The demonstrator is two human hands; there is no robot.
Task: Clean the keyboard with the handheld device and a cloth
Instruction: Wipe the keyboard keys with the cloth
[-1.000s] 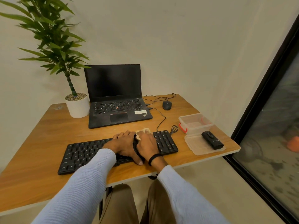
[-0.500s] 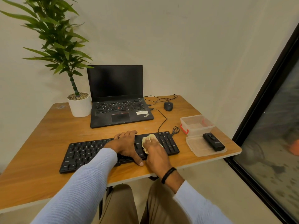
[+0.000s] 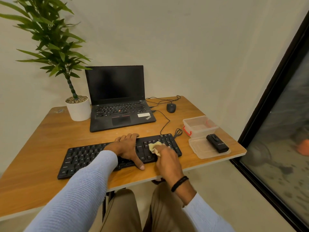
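Wooden desk (image 3: 41,139) against a plain wall (image 3: 184,47). Black keyboard (image 3: 83,158) lies flat near the front edge: rigid plastic, probably light, liable to slide. Left hand (image 3: 127,148) rests on its middle, fingers straight, gripping nothing. Pale cloth (image 3: 154,147), soft and crumpled, sits on the keyboard's right end, bunched in the curled fingers of the right hand (image 3: 167,160). Handheld device (image 3: 217,143), a hard black block, lies untouched on a clear lid (image 3: 200,152); best taken by its long sides.

The left hand (image 3: 127,148) lies flat on the black keyboard (image 3: 80,159) on the desk (image 3: 41,141). The right hand (image 3: 167,162) presses a pale cloth (image 3: 153,147) onto the keys. The handheld device (image 3: 217,143) lies on a lid (image 3: 204,151).
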